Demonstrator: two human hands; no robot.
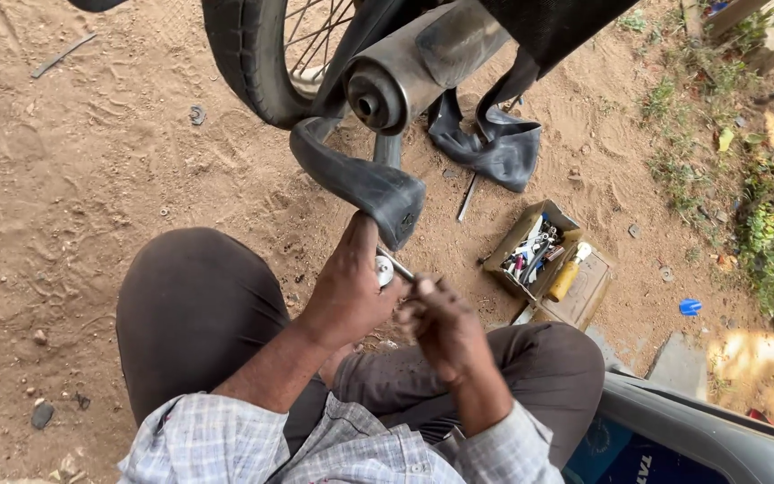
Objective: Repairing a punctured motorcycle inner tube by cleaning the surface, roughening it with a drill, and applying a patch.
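tube in hand beside the little toolbox

my left hand (348, 285) is closed around the folded black inner tube (362, 186), gripping it just under the exhaust pipe (405, 73) and the rear tyre (242, 63). my right hand (441, 320) pinches a thin metal tool (398, 266) against a small round silver part (384, 271) at the tube's fold. on the dirt to my right sits an open cardboard box (584, 289); inside i see a jumble of small tools (530, 251) and a yellow tube (568, 274) lying across its edge. more of the tube lies slack on the ground behind.
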